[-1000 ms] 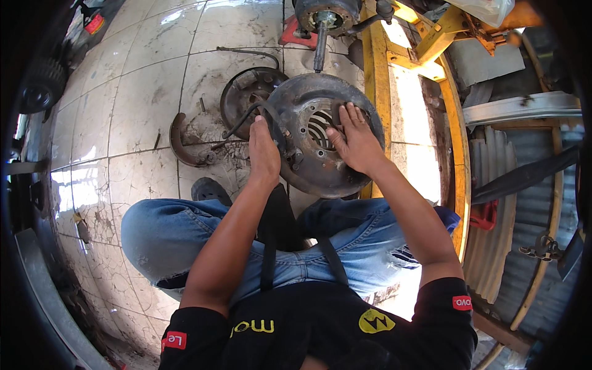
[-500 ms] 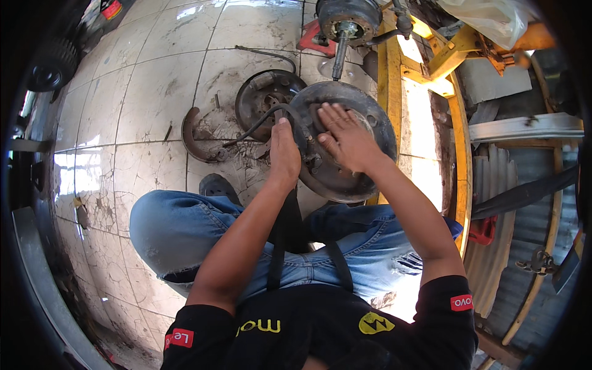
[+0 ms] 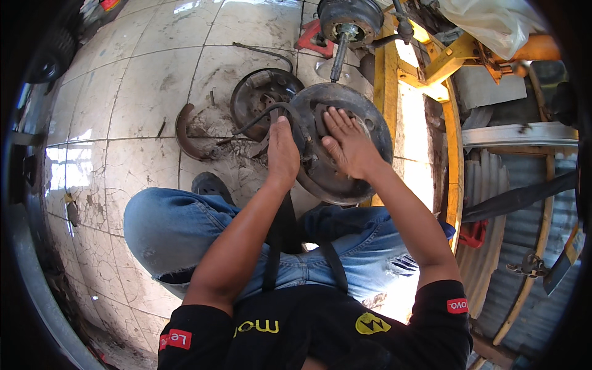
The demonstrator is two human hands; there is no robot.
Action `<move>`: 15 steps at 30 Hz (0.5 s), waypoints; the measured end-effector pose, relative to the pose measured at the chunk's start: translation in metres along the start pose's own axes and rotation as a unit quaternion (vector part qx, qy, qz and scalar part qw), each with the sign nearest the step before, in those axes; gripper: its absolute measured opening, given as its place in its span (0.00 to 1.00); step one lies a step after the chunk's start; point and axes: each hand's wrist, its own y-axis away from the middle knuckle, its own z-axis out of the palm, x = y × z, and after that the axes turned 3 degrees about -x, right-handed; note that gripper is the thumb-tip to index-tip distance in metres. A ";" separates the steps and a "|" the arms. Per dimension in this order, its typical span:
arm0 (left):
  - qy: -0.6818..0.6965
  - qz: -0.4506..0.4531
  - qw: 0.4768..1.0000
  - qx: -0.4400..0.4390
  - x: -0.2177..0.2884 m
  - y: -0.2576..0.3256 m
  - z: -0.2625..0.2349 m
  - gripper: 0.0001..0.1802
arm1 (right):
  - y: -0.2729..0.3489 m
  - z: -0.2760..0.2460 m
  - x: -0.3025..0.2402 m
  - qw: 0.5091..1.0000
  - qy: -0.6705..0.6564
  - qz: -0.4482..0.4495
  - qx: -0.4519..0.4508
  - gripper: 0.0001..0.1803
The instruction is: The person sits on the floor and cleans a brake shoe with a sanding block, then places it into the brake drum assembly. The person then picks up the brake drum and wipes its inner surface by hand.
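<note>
1. Tiles of the cracked floor (image 3: 142, 111) carry the loose parts left of the brake backing plate (image 3: 345, 151): a curved brake shoe (image 3: 185, 132) lies farthest left, and a round drum-like part (image 3: 262, 98) sits between that shoe and the plate, just beside the plate's left rim.
2. Left hand (image 3: 282, 154) wraps the plate's left edge, fingers closed around the rim where a dark cable (image 3: 262, 117) arcs in; it seems to be holding the plate on edge against the person's knees.
3. Right hand (image 3: 348, 145) lies flat on the plate's face, fingers spread and open, pressing near the centre hole rather than gripping anything.
4. Right of the plate stands a yellow metal frame (image 3: 385, 80), touching or nearly touching the plate's far rim; a hub and axle stub (image 3: 345, 24) sits above the plate.
5. Risk, as I judge it: the plate is heavy and greasy-looking, and only the left hand truly clasps it. If that hold slips, the plate could roll or drop toward the denim-covered legs (image 3: 185, 228) below it, or pinch fingers against the frame. The cable could also snag if the plate is turned.
</note>
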 end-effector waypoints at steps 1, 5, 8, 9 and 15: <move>0.004 0.000 1.000 -0.002 0.000 -0.001 -0.002 0.30 | -0.001 -0.004 0.004 1.000 0.001 -0.006 -0.007 0.45; 0.004 0.012 1.000 -0.024 0.004 0.003 0.003 0.30 | 0.008 0.012 0.008 0.997 0.031 0.064 0.017 0.45; 0.006 0.019 1.000 -0.016 0.002 -0.002 -0.003 0.30 | 0.008 0.005 0.009 1.000 0.002 0.029 -0.001 0.46; 0.013 0.018 1.000 -0.019 -0.002 -0.005 -0.001 0.30 | 0.004 0.001 0.017 0.999 -0.004 0.047 0.005 0.46; 0.028 -0.013 0.999 -0.020 0.002 -0.001 -0.001 0.30 | 0.019 0.004 0.001 1.000 0.001 0.012 -0.006 0.46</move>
